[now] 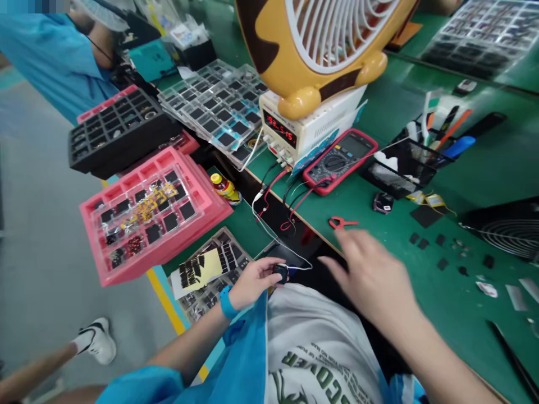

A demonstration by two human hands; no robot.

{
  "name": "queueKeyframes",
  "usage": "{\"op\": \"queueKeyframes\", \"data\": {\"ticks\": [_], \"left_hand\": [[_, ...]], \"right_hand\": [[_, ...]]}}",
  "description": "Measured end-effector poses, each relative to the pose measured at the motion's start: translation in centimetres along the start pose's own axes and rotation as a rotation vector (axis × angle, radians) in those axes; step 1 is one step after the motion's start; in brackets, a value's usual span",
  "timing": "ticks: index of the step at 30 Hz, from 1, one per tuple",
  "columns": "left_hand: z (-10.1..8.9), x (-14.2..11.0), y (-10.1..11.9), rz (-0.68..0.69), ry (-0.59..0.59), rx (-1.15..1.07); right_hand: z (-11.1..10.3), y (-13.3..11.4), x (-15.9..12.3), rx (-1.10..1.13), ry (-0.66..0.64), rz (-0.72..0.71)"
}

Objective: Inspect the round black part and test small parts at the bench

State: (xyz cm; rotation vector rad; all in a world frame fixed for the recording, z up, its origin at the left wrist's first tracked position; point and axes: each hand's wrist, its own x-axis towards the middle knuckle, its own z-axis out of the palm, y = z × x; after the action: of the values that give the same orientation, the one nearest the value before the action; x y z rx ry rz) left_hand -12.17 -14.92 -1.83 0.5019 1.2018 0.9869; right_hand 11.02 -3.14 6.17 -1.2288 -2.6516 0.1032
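Small black part point(281, 273), pinched between thumb and fingertips of the left hand point(252, 283) just above the lap, at the near edge of the green bench point(379, 219); a thin white wire point(269, 233) runs from the part toward 12 o'clock, up to the leads below the power supply point(295, 134). The left hand is closed on the part, with a blue wristband point(227, 303) on its wrist. The right hand point(370, 275), at 3 o'clock of the part, is blurred, fingers spread and loose, holding nothing, over the bench edge. A red clip point(342, 223) lies on the bench at 1 o'clock of the part, just beyond the right fingertips. Red and black leads point(290, 207) cross the dark gap between the bench sections; the red meter point(339, 160) sits at 1 o'clock, farther out. A flat tray of black pieces point(210, 269) lies at 9 o'clock, the pink tray point(147, 216) at 10 o'clock.

Judgement: the grip should stay at the part's edges, with slack kept in the white wire so nothing tugs at the leads; the free hand is best brought to the clip slowly, clear of the tangled leads
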Motion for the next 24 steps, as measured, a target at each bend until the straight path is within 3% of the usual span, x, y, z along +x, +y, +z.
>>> {"op": "queueKeyframes", "data": {"ticks": [3,6,12,15,19,24], "left_hand": [[0.5,-0.8,1.6,0.034,-0.098,0.040],[0.6,-1.1,2.9,0.030,-0.159,0.069],[-0.5,-1.0,3.8,-0.052,-0.388,-0.013],[-1.1,-0.7,4.2,-0.012,-0.367,-0.120],[-1.7,-0.3,5.2,0.051,-0.134,-0.196],[-2.3,-0.7,5.8,0.085,0.079,-0.202]], "right_hand": [[2.2,-3.3,-2.6,0.410,-0.204,-0.109],[4.5,-4.7,-4.5,0.732,-0.335,0.010],[5.5,-3.8,-5.9,1.169,-0.377,0.174],[5.3,-3.5,-5.3,1.336,-0.420,0.277],[4.6,-4.8,-0.5,1.617,-0.379,0.422],[2.4,-7.3,10.3,1.714,-0.046,0.484]]}}
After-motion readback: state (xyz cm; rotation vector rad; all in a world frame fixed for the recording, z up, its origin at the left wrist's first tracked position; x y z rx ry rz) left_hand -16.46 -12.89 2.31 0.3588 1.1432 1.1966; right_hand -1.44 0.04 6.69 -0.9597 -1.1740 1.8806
